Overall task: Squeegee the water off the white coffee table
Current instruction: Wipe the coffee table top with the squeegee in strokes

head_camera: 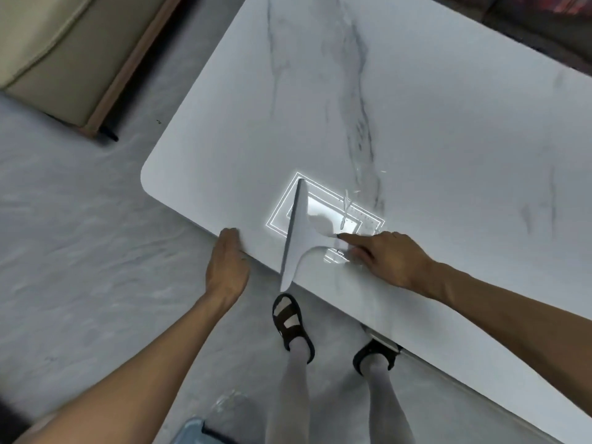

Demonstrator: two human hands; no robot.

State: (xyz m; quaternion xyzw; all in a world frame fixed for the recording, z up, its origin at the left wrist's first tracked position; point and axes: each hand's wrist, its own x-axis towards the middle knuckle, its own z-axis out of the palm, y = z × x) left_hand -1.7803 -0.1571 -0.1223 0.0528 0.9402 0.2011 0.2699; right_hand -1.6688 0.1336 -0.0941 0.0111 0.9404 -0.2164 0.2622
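Note:
The white coffee table has a marble-veined top and a rounded near-left corner. A white squeegee lies with its long blade across the near edge, its lower tip hanging past the rim. My right hand grips the squeegee's handle, index finger stretched along it toward the blade. Small streaks and drops of water glint on the top just right of the blade, in a bright reflection of a ceiling light. My left hand rests flat on the table's near edge, left of the blade, holding nothing.
A beige sofa with a wooden base stands at the upper left. Grey marbled floor surrounds the table. My two feet in dark sandals stand close against the near edge. A dark object fills the upper right corner.

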